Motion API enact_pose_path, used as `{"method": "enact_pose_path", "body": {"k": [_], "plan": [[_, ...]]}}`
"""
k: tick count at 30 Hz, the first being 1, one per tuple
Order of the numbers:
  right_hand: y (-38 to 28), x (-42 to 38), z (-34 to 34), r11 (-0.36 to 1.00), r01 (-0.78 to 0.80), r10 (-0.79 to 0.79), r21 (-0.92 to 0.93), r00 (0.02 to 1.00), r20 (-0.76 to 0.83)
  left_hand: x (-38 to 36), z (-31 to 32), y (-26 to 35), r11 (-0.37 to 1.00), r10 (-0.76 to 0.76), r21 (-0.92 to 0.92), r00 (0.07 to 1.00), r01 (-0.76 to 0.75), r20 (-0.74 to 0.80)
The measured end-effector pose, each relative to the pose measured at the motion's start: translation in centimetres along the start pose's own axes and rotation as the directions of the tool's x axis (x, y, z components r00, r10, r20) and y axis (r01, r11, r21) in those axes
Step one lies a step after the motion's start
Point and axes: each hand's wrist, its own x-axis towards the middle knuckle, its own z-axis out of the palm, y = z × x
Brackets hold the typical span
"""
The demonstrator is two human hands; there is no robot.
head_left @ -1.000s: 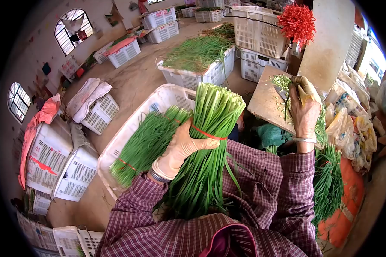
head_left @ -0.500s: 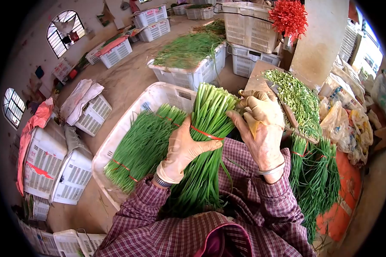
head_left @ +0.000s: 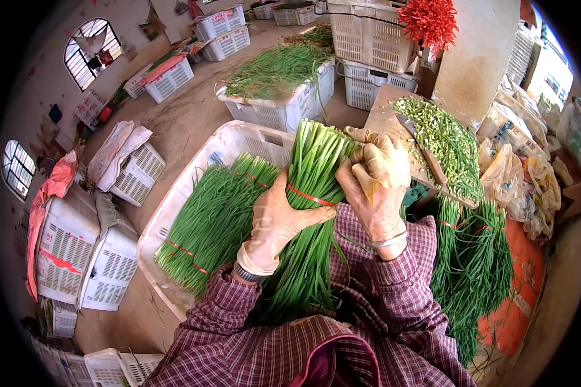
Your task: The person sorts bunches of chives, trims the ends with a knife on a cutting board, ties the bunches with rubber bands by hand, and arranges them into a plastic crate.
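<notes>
A large bundle of green stalks (head_left: 318, 158), cut ends up, stands in front of me with a red band (head_left: 306, 197) around it. My left hand (head_left: 274, 222), gloved, wraps its left side, the thumb lying across the front by the band. Against the upper right side of the bundle is my right hand (head_left: 376, 174), its gloved fingers curled at the stalks; what lies between the fingertips is too small to tell. Banded green bundles (head_left: 216, 213) lie in the white crate (head_left: 150, 242) to the left.
At the right, a board (head_left: 394, 116) bears chopped stalk ends (head_left: 432, 129) and a knife (head_left: 432, 164). More bundles (head_left: 474, 264) hang or lie below it, near plastic bags (head_left: 507, 180). A crate heaped with greens (head_left: 281, 74) stands ahead; covered crates (head_left: 71, 245) stand left.
My right hand has moved left and closer against the bundle, its fingers more curled. My left hand keeps its hold. The view has shifted slightly.
</notes>
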Motion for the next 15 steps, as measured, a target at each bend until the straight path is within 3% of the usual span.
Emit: {"method": "enact_pose_path", "body": {"k": [3,4,5,8,10,13,15], "plan": [[2.3,1.6,-1.0,0.980,0.113,-0.138,-0.164,0.979,-0.149,0.0,0.1,0.0,0.996,0.046,-0.074,0.999,-0.045,0.017],[3.2,2.3,-1.5,0.985,0.001,-0.042,-0.171,0.972,-0.233,0.0,0.0,-0.2,0.996,0.046,-0.073,0.999,-0.045,0.020],[4.5,2.8,-3.2,0.961,0.004,-0.058,-0.277,0.980,-0.188,-0.2,0.0,-0.6,0.995,0.026,-0.096,1.000,-0.024,0.014],[5.4,3.8,-5.6,0.924,-0.089,0.015,-0.372,0.980,-0.197,-0.4,-0.3,-1.3,0.991,-0.009,-0.133,1.000,0.009,-0.001],[5.1,3.3,-5.1,0.990,-0.143,0.140,-0.006,0.975,-0.170,-0.3,-0.2,-1.6,0.988,-0.029,-0.151,1.000,0.028,-0.001],[2.4,1.9,-4.7,0.969,-0.176,0.142,0.176,0.972,0.188,-0.5,-0.1,-0.8,0.997,0.027,-0.075,1.000,-0.028,-0.012],[1.3,1.2,-4.5,0.995,-0.011,-0.014,0.100,0.972,0.236,-0.6,0.1,-0.7,0.998,0.020,-0.059,1.000,-0.021,-0.011]]}}
